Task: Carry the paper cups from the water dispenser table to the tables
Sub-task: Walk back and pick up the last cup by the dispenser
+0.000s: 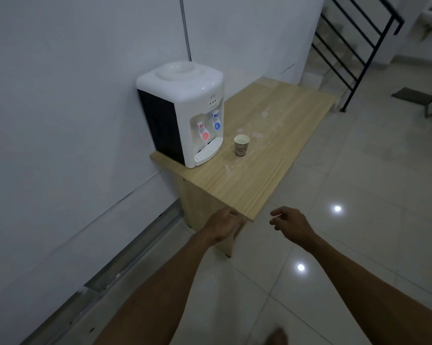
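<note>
Your left hand (223,225) and right hand (291,224) hung loosely curled, holding nothing. One paper cup (241,145) stood upright well beyond both, beside the water dispenser (185,113) on the table (272,150), yet to be carried.

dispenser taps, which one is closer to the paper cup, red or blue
The blue tap, on the side of the water dispenser facing the paper cup; the red tap sits on its far side.
</note>
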